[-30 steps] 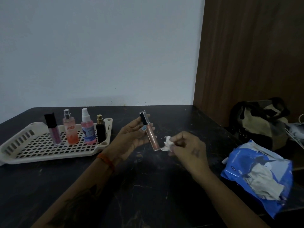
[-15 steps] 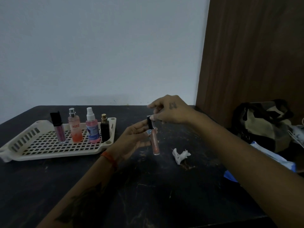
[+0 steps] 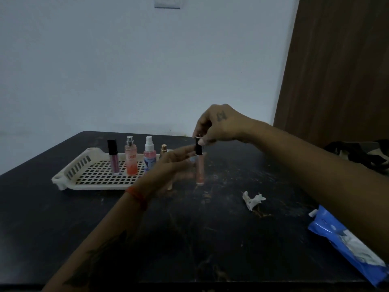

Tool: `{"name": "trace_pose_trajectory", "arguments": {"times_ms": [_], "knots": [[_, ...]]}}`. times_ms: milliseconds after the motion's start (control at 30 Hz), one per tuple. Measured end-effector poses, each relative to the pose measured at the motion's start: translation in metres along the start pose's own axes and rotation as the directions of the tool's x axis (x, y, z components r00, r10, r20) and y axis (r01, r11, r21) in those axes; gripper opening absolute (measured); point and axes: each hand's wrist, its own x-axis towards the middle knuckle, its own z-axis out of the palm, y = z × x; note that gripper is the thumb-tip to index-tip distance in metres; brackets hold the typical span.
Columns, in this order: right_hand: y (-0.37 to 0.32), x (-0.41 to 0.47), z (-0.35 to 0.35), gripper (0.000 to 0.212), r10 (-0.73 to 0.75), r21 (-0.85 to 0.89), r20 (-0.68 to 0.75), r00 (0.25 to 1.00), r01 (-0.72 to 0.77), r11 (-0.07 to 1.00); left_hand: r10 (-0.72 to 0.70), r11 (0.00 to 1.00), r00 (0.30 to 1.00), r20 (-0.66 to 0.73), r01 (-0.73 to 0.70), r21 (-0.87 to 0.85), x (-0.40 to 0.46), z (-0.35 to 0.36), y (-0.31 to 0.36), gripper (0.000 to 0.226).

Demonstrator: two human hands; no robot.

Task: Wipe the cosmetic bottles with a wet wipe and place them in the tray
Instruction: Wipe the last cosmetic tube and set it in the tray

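Note:
A slim peach lip-gloss tube [image 3: 199,171] with a black cap stands upright above the dark table. My right hand [image 3: 219,125] pinches its cap from above. My left hand [image 3: 174,167], blurred, holds the tube's side with its fingers. A crumpled used wet wipe [image 3: 252,200] lies on the table to the right of the tube. The cream lattice tray [image 3: 69,175] sits at the left. In it stand a purple gloss tube [image 3: 113,157], an orange spray bottle [image 3: 131,159], a pink spray bottle [image 3: 149,157] and a dark gold-capped bottle [image 3: 163,149], partly hidden by my left hand.
A blue wet-wipe pack [image 3: 345,243] lies at the table's right front edge under my right forearm. A dark bag [image 3: 362,154] sits at the far right against a brown wooden panel [image 3: 336,70]. A wall switch [image 3: 167,2] is high on the white wall.
My right hand dropped the wipe on the table and rose to pinch the gloss tube's cap. Both hands and the tube have since shifted towards the tray.

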Motion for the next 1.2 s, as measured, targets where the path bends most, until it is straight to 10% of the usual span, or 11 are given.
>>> {"name": "trace_pose_trajectory", "arguments": {"times_ms": [200,467,1200], "knots": [[-0.074,0.033,0.022,0.019,-0.138,0.082,-0.009,0.99,0.138,0.987,0.12,0.989,0.971,-0.209,-0.098,0.111,-0.068,-0.093,0.035,0.038],[-0.145,0.11,0.077,0.019,-0.247,0.029,-0.014,0.969,0.247,0.969,0.304,0.925,0.759,-0.576,-0.089,0.37,-0.099,-0.2,0.033,0.019],[-0.137,0.184,0.148,0.024,-0.222,-0.189,0.067,0.973,0.231,0.954,0.331,0.821,0.707,-0.624,0.11,0.56,-0.086,-0.224,0.002,0.019]]}}
